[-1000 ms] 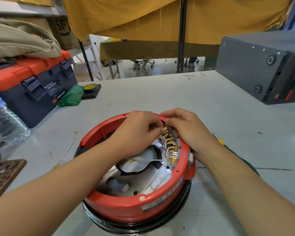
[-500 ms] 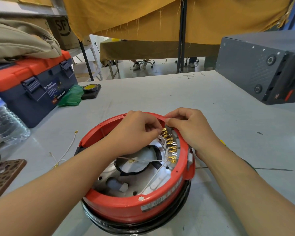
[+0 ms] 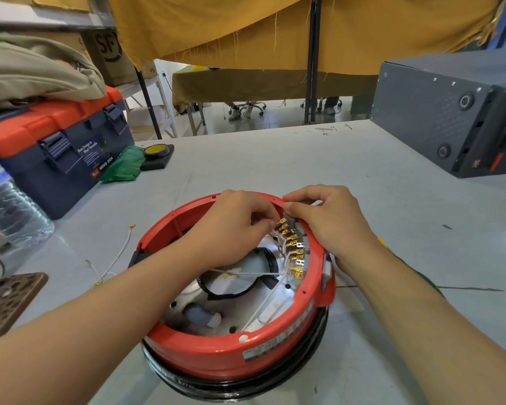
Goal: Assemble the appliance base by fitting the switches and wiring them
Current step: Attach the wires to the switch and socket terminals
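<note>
Your left hand [image 3: 231,229] reaches into the red appliance base [image 3: 234,343], fingertips curled and pinching what looks like a white wire lead [image 3: 270,233] at the top of the row of brass spade terminals [image 3: 292,247]; the connector itself is hidden under your fingers, so I cannot tell whether it is already seated. Your right hand [image 3: 330,220] curls over the rim just beside that pinch, thumb and fingers pressed on the grey switch block [image 3: 291,219] that sits against the inner wall.

The step in hand appears to be pushing a connector onto the uppermost tab. Keep the right hand braced directly behind the pinch so the switch does not slide back out of its slot as you press. Push straight along the tab, not at an angle, or the brass may bend. Hold the connector body rather than the wire. The leads below your pinch cross each other, so check you have the intended one first. Another loose wire [image 3: 120,252] lies on the table [image 3: 275,159] well left of your grip.
</note>
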A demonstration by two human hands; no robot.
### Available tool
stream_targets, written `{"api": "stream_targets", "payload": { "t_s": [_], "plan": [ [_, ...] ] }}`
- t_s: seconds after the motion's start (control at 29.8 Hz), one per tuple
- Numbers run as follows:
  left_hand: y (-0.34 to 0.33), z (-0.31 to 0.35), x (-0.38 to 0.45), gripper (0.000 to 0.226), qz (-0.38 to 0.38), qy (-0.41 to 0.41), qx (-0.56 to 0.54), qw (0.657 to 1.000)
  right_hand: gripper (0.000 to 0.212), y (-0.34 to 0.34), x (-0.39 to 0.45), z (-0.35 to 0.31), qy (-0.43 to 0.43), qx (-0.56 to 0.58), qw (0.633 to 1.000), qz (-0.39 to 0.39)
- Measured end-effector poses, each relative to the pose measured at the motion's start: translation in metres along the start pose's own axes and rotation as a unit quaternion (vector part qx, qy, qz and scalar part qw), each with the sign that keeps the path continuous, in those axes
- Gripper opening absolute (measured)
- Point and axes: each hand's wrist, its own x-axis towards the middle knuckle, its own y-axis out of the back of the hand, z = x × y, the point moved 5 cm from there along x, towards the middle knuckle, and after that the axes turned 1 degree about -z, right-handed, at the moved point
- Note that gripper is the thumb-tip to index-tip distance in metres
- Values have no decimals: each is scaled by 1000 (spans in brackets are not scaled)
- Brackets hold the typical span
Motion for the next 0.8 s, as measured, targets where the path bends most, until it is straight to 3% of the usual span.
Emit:
{"api": "stream_targets", "payload": {
  "t_s": [0.47,0.8],
  "plan": [
    [-4,2,1,14,7,-11,3,1000,10,0,-1,-2,5,-22,1000,2],
    [3,-2,3,11,-22,-5,-9,1000,9,-4,0,3,-61,54,995,-63]
  ]
}}
